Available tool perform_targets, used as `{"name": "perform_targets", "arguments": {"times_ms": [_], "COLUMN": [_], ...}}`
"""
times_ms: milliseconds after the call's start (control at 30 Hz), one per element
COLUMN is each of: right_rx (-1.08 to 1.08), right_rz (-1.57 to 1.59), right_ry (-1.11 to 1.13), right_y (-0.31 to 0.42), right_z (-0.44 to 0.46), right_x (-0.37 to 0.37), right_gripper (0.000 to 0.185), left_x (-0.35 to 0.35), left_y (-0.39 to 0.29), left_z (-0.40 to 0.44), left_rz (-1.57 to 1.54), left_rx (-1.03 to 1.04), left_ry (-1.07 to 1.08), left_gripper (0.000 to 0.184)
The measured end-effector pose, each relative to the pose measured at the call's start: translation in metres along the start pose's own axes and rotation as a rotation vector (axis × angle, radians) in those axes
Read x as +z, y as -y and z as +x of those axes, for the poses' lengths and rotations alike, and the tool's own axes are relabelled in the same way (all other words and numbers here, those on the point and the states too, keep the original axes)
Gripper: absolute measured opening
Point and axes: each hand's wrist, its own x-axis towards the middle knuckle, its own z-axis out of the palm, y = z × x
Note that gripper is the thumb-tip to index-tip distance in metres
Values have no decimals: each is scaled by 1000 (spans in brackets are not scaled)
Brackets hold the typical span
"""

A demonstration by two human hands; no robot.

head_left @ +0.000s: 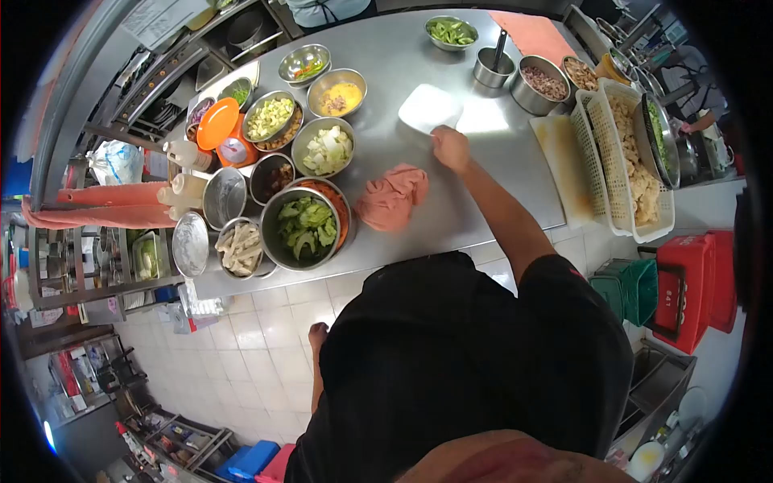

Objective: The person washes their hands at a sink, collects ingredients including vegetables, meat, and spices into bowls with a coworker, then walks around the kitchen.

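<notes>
My right hand (451, 150) reaches out over the steel table and grips the near right corner of a white, square, round-cornered plate (429, 109). The plate lies on or just above the tabletop; I cannot tell which. A crumpled pink cloth (392, 198) lies to the left of my right forearm. Beside my body, away from the table and above the tiled floor, hangs my left hand (319, 333). Its fingers look curled closed, and no object shows in it.
Steel bowls of cut vegetables (324, 150) and leafy greens (306, 228) crowd the left of the table (475, 189), around an orange scale (229, 133). Right stand a pot of chopped meat (541, 84), a cutting board (566, 167) and cream baskets (628, 161). Another person (330, 12) stands opposite.
</notes>
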Motion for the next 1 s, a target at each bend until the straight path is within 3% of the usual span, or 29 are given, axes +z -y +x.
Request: {"name": "perform_targets", "arguments": {"times_ms": [33, 100, 200, 233, 300, 367, 433, 633, 700, 733, 833, 867, 1000], "right_rx": [16, -37, 32, 78, -103, -311, -714, -589, -251, -227, 50, 157, -7], "right_rz": [-44, -70, 7, 52, 158, 245, 264, 265, 0, -168, -520, -607, -614], "right_ry": [44, -32, -76, -77, -9, 426, 138, -86, -208, -131, -158, -163, -257], "right_y": [-15, -23, 14, 38, 71, 108, 137, 61, 3, 8, -85, -122, -153], "right_z": [4, 18, 25, 20, -7, -39, -75, -66, -54, -44, -52, -59, -98], "right_x": [10, 12, -24, -33, -28, -16, -1, 42, 31, -32, -70, -72, -95], "right_gripper": [21, 27, 37, 40, 42, 42, 34, 33, 31, 29, 35, 36, 47], "left_x": [-3, -1, 16, 22, 32, 38, 43, 46, 47, 48, 54, 53, 72], "left_y": [-28, -26, -48, -37, -24, -17, -15, -18, -20, -18, -15, -34, 1], "left_z": [-10, -16, -38, -41, -54, -67, -76, -87, -83, -80, -66, -70, -48], "left_rz": [-46, 410, -350, -337, -286, -185, -120, -102, -137, -165, -270, -166, -230], "left_rx": [-105, 494, -104, -105, -121, -99, -84, -94, -104, -111, -169, -80, -99], "left_ry": [46, 13, 2, -15, -23, -4, 13, 20, 20, 18, 5, -46, 28], "left_gripper": [17, 16, 17, 17, 18, 18, 18, 19, 19, 20, 20, 20, 19]}}
